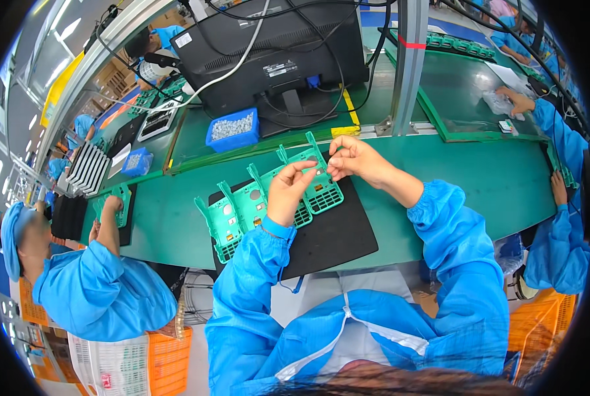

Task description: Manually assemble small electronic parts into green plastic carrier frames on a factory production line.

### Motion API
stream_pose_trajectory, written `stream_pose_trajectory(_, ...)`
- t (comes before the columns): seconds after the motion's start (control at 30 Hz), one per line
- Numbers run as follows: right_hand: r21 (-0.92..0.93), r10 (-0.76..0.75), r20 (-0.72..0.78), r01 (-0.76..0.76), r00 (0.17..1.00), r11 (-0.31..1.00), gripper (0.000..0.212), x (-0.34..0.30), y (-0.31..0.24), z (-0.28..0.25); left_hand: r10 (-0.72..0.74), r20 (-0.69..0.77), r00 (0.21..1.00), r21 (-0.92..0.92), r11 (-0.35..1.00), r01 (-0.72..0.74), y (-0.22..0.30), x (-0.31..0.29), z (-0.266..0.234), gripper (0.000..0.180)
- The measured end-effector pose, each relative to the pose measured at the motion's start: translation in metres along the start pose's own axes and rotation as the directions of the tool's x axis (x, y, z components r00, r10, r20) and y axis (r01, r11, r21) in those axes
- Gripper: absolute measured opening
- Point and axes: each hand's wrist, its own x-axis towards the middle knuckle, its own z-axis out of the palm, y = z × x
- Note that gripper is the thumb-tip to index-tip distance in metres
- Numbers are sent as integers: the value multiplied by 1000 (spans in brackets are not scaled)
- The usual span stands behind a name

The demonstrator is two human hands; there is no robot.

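My left hand (291, 190) is closed in a pinch above a row of green plastic housings (248, 202). Close by on its right, my right hand (359, 162) also pinches, its fingertips turned toward the left ones. A tiny pale speck shows between the two hands, too small to name. Several housings stand side by side, each with a grid of square holes at the near end and upright arms at the far end. They rest on a black mat (338, 244). My left hand and wrist hide part of the row.
Beyond the housings stand a blue bin (233, 130) of small grey-white parts and a black monitor (272, 59) seen from behind. A metal post (410, 66) rises right of it. Co-workers in blue sit left (100, 284) and right (562, 198). Orange crates (169, 360) stand below the bench.
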Motion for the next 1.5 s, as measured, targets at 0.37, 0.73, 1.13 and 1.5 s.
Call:
stream_pose_trajectory(0.37,52,-78,112,72,991,996,16,4,15,2,548,44,835,637,629,-446,3,-3,15,12)
stream_pose_trajectory(0.73,-83,-72,-205,56,976,995,21,19,36,-40,508,261,821,905,168,-391,2,16,9,11)
stream_pose_trajectory(1.13,-83,-54,-174,40,983,996,22,21,40,-41,476,284,833,920,108,-376,-6,26,12,10)
stream_pose_trajectory(1.5,-108,-55,-174,37,983,994,22,19,39,-39,446,280,850,919,133,-372,-6,26,12,8)
